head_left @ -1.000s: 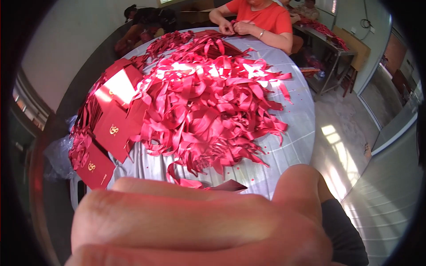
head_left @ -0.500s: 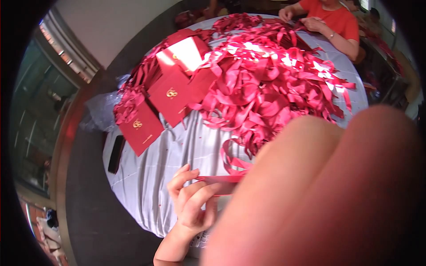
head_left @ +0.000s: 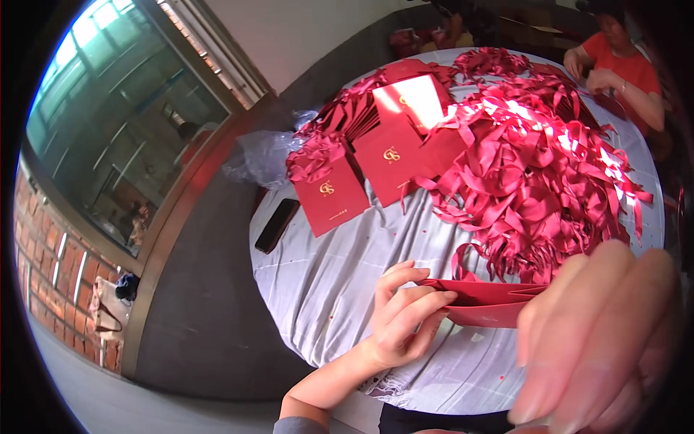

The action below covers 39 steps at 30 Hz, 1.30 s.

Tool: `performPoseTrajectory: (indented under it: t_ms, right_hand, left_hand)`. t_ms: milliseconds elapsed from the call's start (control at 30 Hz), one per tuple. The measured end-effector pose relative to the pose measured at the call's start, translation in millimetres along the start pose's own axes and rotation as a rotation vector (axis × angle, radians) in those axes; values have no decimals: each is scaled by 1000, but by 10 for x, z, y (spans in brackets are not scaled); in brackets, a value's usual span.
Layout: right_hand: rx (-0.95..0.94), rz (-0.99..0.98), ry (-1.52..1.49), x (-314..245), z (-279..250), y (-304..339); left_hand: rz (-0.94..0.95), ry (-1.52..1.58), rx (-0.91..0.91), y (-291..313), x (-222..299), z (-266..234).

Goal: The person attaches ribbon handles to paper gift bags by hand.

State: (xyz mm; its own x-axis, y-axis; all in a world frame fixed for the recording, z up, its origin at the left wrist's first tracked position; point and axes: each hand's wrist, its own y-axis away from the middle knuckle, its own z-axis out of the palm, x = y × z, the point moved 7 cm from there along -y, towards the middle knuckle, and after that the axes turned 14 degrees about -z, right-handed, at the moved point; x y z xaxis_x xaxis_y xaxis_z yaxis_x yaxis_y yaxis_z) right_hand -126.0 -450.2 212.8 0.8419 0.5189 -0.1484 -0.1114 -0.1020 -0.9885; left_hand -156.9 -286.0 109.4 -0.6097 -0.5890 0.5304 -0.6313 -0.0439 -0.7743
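Observation:
Near the table's front edge my left hand (head_left: 408, 312) grips the left end of a red paper gift bag (head_left: 483, 315), fingers along its rim and thumb below. The bag lies sideways, its mouth parted so the folded inside shows. My right hand (head_left: 596, 336) looms large and blurred close to the camera, in front of the bag's right end. Its fingers stretch downward and apart, with nothing seen in them. Just beyond the bag lies a big heap of glossy red ribbons (head_left: 506, 163), some of them strung on stacked bags.
Flat red bags with gold emblems (head_left: 394, 160) lie at the left of the round table with its pale cloth (head_left: 325, 289). Beside them are a black phone (head_left: 277, 226) and clear plastic wrap (head_left: 264, 155). Across the table sits a person in red (head_left: 625, 76), hands at the ribbons.
My right arm, which blocked the lower right, has drawn back, so its hand now shows. The view has swung left. My left hand keeps hold of the bag, whose mouth now shows more clearly.

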Motion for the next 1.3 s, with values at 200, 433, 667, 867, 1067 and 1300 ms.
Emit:
performPoseTrajectory:
  t_ms: [200,433,667,867,1067,1300]
  right_hand:
    - [-132,122,201,-89,-60,-82]
    - [182,139,746,-94,-236,-365]
    - [-747,524,1118,941,-487,231]
    - [-1079,832,1266,1377,-704,827]
    - [-933,884,1152,1422,-748,699]
    - [-895,527,1429,1238,-650,454]
  left_hand:
    - [28,-103,-14,-146,-123,-47]
    - [-90,-245,157,-346,-154,-399]
    - [-112,-351,244,-303,-274,-431]
    - [-164,-396,366,-311,-318,-547]
    - [-185,-364,373,-288,-424,-555]
    - [-204,-348,383,-304,-440,-575]
